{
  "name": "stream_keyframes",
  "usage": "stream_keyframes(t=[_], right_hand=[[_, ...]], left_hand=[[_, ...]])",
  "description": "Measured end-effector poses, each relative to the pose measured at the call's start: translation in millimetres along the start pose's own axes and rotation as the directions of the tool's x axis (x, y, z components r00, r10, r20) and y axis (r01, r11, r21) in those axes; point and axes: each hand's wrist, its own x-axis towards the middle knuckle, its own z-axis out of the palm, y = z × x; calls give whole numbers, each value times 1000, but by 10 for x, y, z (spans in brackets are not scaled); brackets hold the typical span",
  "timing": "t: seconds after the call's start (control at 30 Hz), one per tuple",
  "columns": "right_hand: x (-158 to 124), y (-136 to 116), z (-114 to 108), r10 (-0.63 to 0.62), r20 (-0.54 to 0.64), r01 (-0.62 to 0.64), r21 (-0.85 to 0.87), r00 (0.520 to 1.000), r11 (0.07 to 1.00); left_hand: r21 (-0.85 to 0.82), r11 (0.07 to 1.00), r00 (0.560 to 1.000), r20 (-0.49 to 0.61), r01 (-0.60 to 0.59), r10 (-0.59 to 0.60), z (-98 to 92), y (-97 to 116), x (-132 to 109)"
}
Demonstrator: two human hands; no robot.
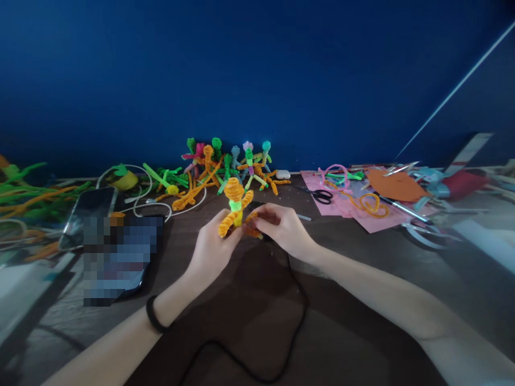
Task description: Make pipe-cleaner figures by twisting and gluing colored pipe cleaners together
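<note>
Between my hands, a pipe-cleaner figure (234,189) stands upright above the table, with an orange coiled head, a green neck, a yellow body and orange arms. My left hand (215,241) is closed round its lower body. Closed in a pinch, my right hand (284,228) grips an orange leg at the figure's lower right. The fingertips of both hands nearly meet there, and the lowest part of the figure is partly hidden. Behind it, several finished pipe-cleaner figures (208,155) in green, orange, pink and blue lean along the blue wall.
Two phones, one dark-edged (147,262) and one silver-edged (105,206), lie left beside a white cable (155,219) and loose pipe cleaners. Black scissors (323,197), pink paper (376,221) and orange paper (396,185) lie right. A black cord (304,303) crosses the table below my hands.
</note>
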Motion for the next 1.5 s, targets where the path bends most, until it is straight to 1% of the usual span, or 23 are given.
stream_keyframes(t=[0.1, 0.2, 0.3, 0.43, 0.57, 0.7, 0.8, 0.87, 0.93, 1.0, 1.07, 1.13, 1.23, 1.3, 1.4, 1.43, 1.5], right_hand=[[-1, -8, -16, -1, 33, 2, -34, 999, 999], [3, -8, -38, -20, 40, 22, -56, 999, 998], [11, -5, -52, -3, 47, 5, -53, 999, 999], [30, -10, -54, 57, 70, -61, 54, 996, 997], [43, -8, -43, 97, 97, -111, 154, 991, 982], [64, 25, -62, 89, 128, -115, 208, 988, 971], [108, 63, -132, 89, 217, -144, 256, 972, 956], [142, 80, -201, 83, 320, -173, 265, 944, 949], [166, 85, -267, 79, 421, -193, 237, 904, 952], [173, 78, -316, 87, 475, -197, 188, 876, 962], [167, 68, -343, 104, 496, -197, 139, 862, 971], [160, 64, -357, 117, 494, -195, 110, 862, 975], [166, 75, -374, 111, 483, -182, 103, 868, 978], [179, 89, -382, 97, 481, -168, 108, 871, 980], [194, 108, -369, 62, 475, -137, 124, 878, 983], [194, 113, -356, 54, 467, -128, 129, 882, 983], [189, 127, -326, 47, 448, -120, 136, 893, 983]], left_hand=[[29, 999, 999, 50, -15, 13, -4, -36, -4], [-3, 1000, 998, 56, -5, 5, -10, -45, 21], [-5, 1000, 998, 67, -12, 13, -21, -45, 41], [40, 999, 995, 95, -27, 23, -28, -54, 31], [12, 1000, 992, 120, -27, 26, -16, -64, 20], [-31, 999, 993, 114, 14, -10, -15, -54, 34], [-97, 993, 990, 130, 67, -54, -34, -21, 68], [-152, 981, 979, 179, 122, -94, -54, 1, 101], [-180, 966, 963, 230, 184, -141, -76, 7, 133], [-180, 956, 948, 264, 230, -179, -97, -9, 158], [-182, 947, 935, 290, 264, -205, -115, -36, 172], [-192, 933, 913, 338, 305, -229, -130, -52, 174], [-209, 902, 866, 424, 377, -264, -149, -37, 165], [-214, 886, 846, 452, 411, -283, -156, -13, 158], [-228, 868, 830, 472, 441, -297, -157, 7, 148], [-236, 866, 830, 475, 441, -293, -156, 7, 146], [-267, 868, 844, 467, 419, -264, -158, 3, 148]])
